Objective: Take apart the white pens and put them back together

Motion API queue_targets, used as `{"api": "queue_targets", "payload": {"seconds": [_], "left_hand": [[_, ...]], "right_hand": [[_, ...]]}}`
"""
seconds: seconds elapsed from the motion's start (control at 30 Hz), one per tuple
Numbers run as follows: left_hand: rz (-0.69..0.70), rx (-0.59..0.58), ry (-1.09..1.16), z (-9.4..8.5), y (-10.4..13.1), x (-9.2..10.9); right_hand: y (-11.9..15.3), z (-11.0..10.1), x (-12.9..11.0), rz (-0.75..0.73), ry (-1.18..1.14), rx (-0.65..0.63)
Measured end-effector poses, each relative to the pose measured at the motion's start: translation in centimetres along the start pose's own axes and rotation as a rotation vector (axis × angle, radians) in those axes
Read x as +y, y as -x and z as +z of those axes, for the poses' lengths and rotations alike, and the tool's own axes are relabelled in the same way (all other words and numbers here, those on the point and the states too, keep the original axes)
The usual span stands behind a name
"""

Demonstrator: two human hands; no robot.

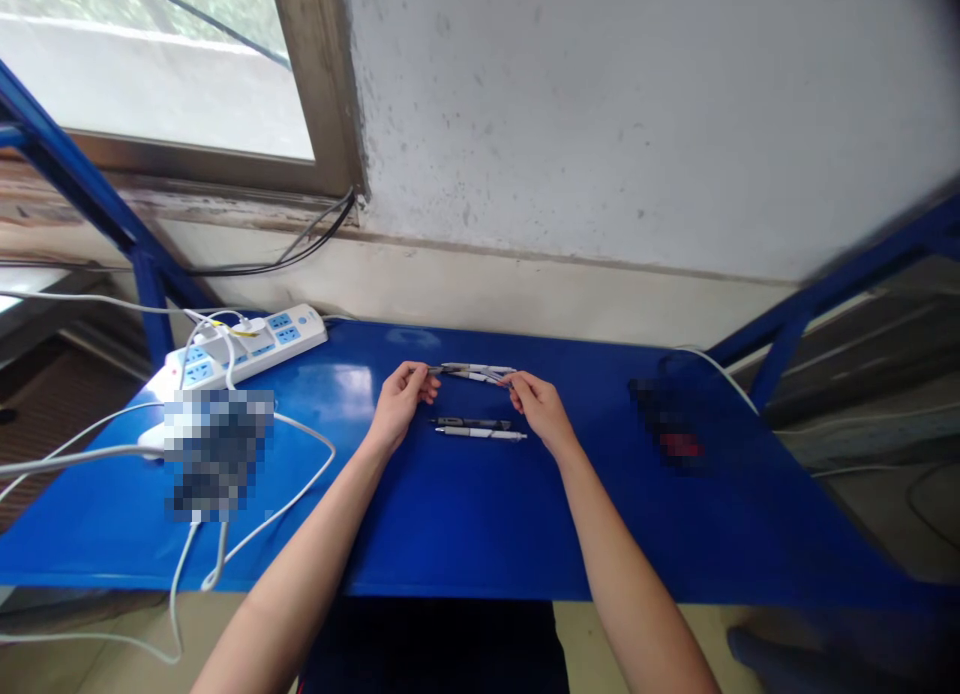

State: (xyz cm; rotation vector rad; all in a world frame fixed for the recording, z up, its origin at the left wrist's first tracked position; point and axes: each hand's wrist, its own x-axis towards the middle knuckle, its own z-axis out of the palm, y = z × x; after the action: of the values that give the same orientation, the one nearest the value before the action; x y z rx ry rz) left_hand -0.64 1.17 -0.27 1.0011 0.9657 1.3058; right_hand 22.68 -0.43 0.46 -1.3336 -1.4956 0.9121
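My left hand [403,399] and my right hand [538,404] are both closed, fingertips pinched at opposite ends of a slim pen [474,376] just above the blue table. Behind it, very close, lies a white pen [491,368]; whether the two touch I cannot tell. Nearer to me, between my forearms, a black pen [469,423] and a white pen with dark markings [480,434] lie side by side, roughly parallel to the table's edge. My fingers cover both tips of the held pen.
On the blue table [465,534], a white power strip [289,336] with plugs sits at the back left. A blurred dark object [221,459] with white cables lies in front of it. Another blurred dark-and-red object [667,424] is at right. Blue frame bars [847,284] flank the table; a wall stands behind.
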Motion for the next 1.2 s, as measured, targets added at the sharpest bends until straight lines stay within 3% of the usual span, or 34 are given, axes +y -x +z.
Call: {"api": "queue_targets", "payload": {"seconds": [0.13, 0.4, 0.7, 0.93, 1.2], "left_hand": [[0.026, -0.028, -0.092, 0.2, 0.2, 0.2], [-0.007, -0.024, -0.354, 0.2, 0.8, 0.9], [0.020, -0.142, -0.242, 0.3, 0.8, 0.8], [0.001, -0.081, -0.221, 0.5, 0.7, 0.7], [-0.038, -0.087, -0.415, 0.1, 0.9, 0.6]], "right_hand": [[0.0, 0.0, -0.1, 0.013, 0.002, -0.006], [0.3, 0.7, -0.9, 0.017, -0.372, -0.085], [0.1, 0.9, -0.2, 0.087, -0.305, -0.048], [0.2, 1.0, -0.7, 0.103, -0.402, -0.103], [0.4, 0.9, -0.8, 0.114, -0.400, -0.089]]}}
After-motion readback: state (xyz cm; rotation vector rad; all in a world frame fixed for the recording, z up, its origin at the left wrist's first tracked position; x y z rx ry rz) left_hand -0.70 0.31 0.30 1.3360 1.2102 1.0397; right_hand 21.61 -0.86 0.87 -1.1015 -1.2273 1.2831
